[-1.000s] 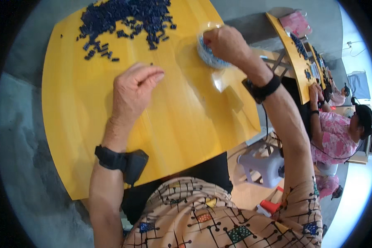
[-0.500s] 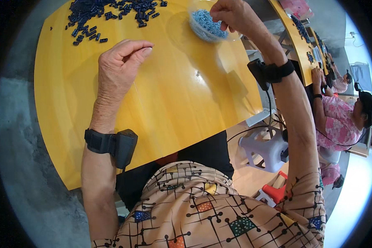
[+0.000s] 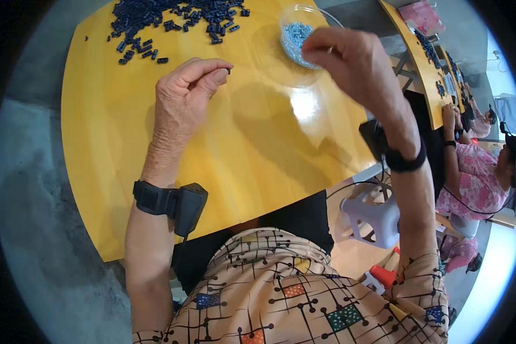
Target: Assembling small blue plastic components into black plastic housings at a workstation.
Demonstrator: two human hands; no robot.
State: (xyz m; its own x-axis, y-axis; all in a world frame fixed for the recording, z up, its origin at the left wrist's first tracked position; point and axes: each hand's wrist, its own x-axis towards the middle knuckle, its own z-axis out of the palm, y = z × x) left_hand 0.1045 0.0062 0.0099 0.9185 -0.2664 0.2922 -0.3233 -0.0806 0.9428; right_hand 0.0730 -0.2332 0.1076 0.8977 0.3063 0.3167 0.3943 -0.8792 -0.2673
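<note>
My left hand (image 3: 183,94) is raised over the yellow table (image 3: 155,229), thumb and forefinger pinched together. A tiny dark piece (image 3: 229,71) sticks out at its fingertips; most of it is hidden. At the near right side of a clear round bowl (image 3: 311,14), my right hand (image 3: 352,60) is held with fingers curled together, slightly blurred. Whatever its fingertips hold, if anything, cannot be made out. Inside the bowl lie many small shiny silver-blue parts (image 3: 297,35). Toward the far left spreads a heap of small dark blue block-shaped pieces (image 3: 140,23), apart from both hands.
Black straps with boxes sit on both my wrists (image 3: 189,206), a cable hanging from them. A pale plastic stool (image 3: 371,218) and a red object (image 3: 383,275) stand at the lower right. Beyond, people in pink patterned tops (image 3: 473,172) sit at another yellow table (image 3: 421,69).
My right hand has drawn back from over the bowl toward me. The left stays pinched, and the dark piece now shows at its fingertips. The whole view has shifted slightly.
</note>
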